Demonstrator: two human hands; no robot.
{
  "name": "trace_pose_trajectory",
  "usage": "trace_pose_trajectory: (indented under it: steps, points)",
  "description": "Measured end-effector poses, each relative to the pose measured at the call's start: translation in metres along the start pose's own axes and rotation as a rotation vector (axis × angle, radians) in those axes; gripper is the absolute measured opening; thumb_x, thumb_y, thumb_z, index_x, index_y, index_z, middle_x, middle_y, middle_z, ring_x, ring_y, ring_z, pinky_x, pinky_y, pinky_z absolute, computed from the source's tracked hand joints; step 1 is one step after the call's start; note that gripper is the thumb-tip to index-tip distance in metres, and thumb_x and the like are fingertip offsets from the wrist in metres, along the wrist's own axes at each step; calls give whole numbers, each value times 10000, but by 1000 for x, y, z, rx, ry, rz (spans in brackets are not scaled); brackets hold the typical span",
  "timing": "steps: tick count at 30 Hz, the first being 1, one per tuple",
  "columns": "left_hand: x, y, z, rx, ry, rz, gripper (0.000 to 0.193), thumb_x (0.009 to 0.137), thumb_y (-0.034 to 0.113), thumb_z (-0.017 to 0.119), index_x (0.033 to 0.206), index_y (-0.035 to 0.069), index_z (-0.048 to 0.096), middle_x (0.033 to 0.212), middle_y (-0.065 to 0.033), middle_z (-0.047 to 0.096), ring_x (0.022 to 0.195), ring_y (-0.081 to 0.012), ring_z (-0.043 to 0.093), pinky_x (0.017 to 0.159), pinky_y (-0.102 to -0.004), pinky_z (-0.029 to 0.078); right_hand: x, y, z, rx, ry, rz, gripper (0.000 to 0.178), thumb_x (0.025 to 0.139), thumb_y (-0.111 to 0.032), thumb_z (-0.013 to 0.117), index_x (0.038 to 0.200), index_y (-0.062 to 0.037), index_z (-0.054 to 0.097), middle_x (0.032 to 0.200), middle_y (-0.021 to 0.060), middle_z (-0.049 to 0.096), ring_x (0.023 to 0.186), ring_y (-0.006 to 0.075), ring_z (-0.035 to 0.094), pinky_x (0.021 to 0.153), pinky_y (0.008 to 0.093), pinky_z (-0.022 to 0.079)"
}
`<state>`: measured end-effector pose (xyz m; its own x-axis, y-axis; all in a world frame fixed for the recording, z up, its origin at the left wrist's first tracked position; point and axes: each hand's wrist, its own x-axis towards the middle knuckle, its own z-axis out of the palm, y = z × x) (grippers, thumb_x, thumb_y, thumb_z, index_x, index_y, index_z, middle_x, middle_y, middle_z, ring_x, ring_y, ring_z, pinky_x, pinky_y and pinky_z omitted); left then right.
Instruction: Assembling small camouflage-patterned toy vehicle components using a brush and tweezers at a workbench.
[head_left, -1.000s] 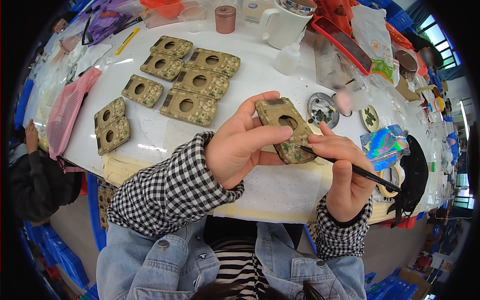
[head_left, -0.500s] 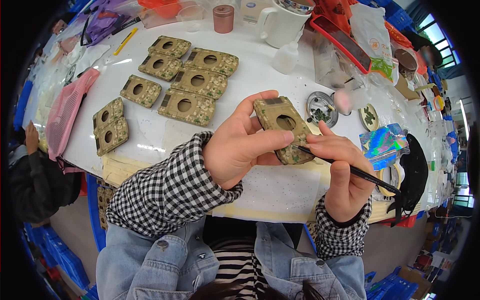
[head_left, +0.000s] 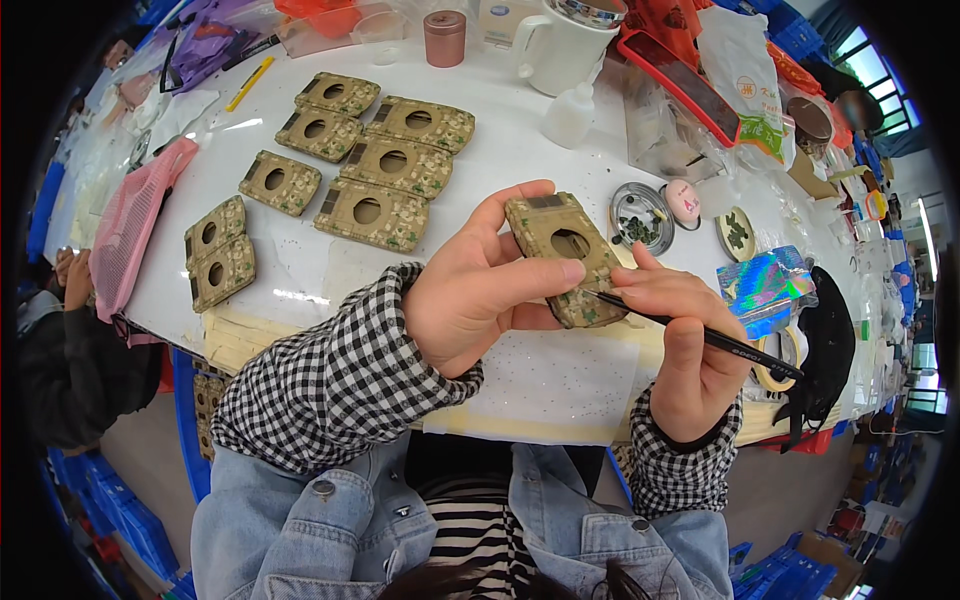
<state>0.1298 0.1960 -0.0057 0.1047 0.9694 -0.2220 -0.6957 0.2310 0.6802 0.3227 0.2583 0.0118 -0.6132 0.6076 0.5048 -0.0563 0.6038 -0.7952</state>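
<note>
My left hand (head_left: 478, 285) is closed around a camouflage-patterned model tank hull (head_left: 545, 222), tilted above the table, with its round hole facing up. The thumb lies across the top beside the hole. My right hand (head_left: 690, 335) grips slim black tweezers (head_left: 735, 345) like a pen. Their thin tip touches or nearly touches the hull's top near the left thumb. Whether the tip holds a small part is too fine to tell. Several matching hulls (head_left: 372, 212) lie on the white table to the left. A round metal dish (head_left: 668, 245) with tiny dark green pieces stands beyond my right hand.
A second round dish (head_left: 737, 252) of green bits sits farther right, near a shiny holographic pouch (head_left: 765, 290). A white mug (head_left: 565, 50), a small bottle (head_left: 570, 118) and a red-edged phone (head_left: 680, 85) are at the back. Another person's hands (head_left: 74, 277) show beside a pink mesh basket (head_left: 140, 225).
Both my hands, the hull and the tweezers stay nearly still. The view has shifted very slightly. At the far left, the other person's hands have moved nearer the pink basket.
</note>
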Motion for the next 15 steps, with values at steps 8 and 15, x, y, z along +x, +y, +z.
trace_pose_trajectory:
  steps: [8,15]
  points:
    - [1,-1,-3,-43,-31,18,690,882,101,630,1404,42,183,1188,-134,527,1066,-217,585,873,-394,542,0,0,0,-22,3,3,233,947,-159,521,980,17,671,956,120,690,1005,269,643,1042,500,365]
    - [2,-2,-3,-44,-30,30,683,885,100,623,1404,41,184,1199,-144,518,1073,-222,582,874,-395,542,0,0,-1,-52,-2,-4,218,937,-153,535,977,8,677,956,118,693,1007,263,646,1045,501,359]
